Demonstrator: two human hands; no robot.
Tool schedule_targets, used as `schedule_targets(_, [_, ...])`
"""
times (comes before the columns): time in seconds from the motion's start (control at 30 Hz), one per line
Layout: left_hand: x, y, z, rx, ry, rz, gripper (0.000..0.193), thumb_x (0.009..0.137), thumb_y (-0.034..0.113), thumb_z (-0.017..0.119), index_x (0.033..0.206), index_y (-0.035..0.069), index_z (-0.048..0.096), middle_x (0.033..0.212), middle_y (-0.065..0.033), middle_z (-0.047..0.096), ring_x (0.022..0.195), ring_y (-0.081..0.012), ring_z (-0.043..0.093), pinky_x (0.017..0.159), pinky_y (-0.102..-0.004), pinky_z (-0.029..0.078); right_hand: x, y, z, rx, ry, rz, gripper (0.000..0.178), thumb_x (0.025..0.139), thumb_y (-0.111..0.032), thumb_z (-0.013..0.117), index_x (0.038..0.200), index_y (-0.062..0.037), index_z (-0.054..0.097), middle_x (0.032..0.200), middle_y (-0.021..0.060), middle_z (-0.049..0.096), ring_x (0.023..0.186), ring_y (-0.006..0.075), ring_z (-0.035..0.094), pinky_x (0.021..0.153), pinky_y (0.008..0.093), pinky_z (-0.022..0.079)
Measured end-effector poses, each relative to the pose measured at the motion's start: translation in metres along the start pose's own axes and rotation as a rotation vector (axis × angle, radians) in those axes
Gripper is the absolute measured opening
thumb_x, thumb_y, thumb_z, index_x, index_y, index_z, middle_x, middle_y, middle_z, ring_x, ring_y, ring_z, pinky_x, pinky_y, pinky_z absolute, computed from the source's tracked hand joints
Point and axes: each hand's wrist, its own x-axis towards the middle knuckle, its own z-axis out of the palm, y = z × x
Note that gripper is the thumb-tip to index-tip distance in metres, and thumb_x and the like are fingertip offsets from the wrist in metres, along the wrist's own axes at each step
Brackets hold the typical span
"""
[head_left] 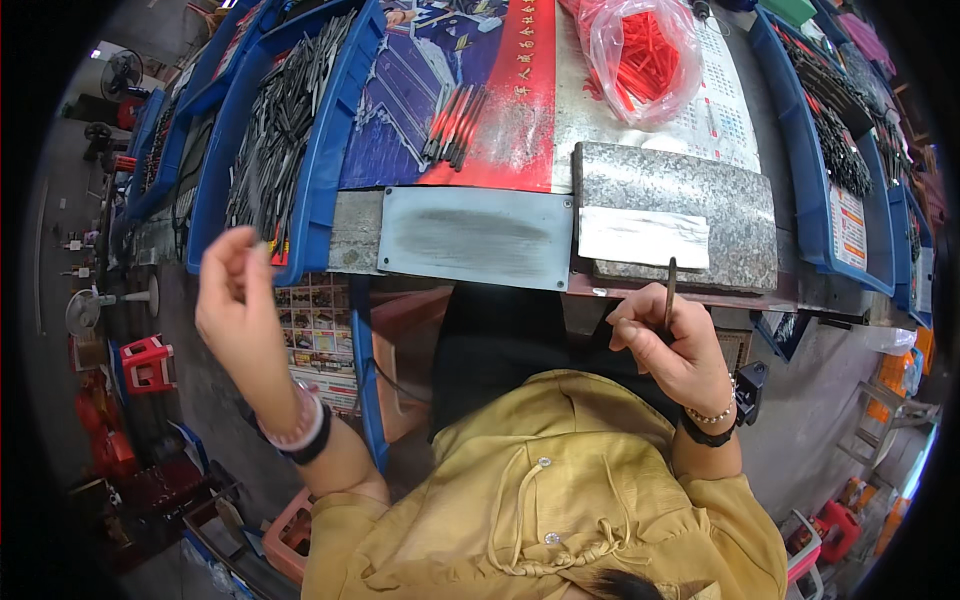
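In my right hand (680, 345), closed at the lower edge of the bench, a thin dark metal rod (671, 285) stands nearly upright between thumb and fingers. Just beyond it lies a folded white cloth or paper pad (643, 238) on a grey speckled block (735, 215). My left hand (240, 300) is raised at the near end of a long blue bin (322, 200), its fingers bent and apart, with nothing visible between them. Inside the bin lie many thin dark and silvery metal pieces (285, 125). Left of the block is a grey plate (475, 240) with a dark smudge.
Several dark rods with red ends (456, 125) lie together on the printed bench cover. Behind the block sits a clear plastic bag of red strips or tubes (650, 60). Another blue bin (820, 150) with dark pieces flanks the right. A red stool (147, 363) stands on the floor left.
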Motion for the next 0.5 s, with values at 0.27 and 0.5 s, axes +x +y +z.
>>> schedule_targets(0.27, [-0.09,0.071,0.059,-0.432,-0.71,0.524,0.024,0.077,-0.006,0.075,0.1,0.0,0.069,0.082,-0.0139,0.066,0.07,-0.0277,0.064,0.061,-0.0348,0.051,0.002,-0.003,0.017,0.467,-0.024,0.075,0.023,0.092,-0.008,0.072,0.111,-0.0005,0.064,0.083,0.0001,0.063,0.06,0.001,0.051,0.05,0.0171,0.039])
schedule_targets(0.5, [-0.081,0.094,0.043,-0.445,-0.451,0.324,0.029,0.074,0.0,0.075,0.102,0.001,0.066,0.095,-0.0162,0.064,0.091,-0.0287,0.061,0.082,-0.0372,0.049,-0.017,-0.006,0.003,0.475,0.178,0.035,0.009,0.094,-0.009,0.069,0.098,-0.0015,0.067,0.075,0.0028,0.065,0.054,0.0046,0.055,0.048,0.0192,0.042])
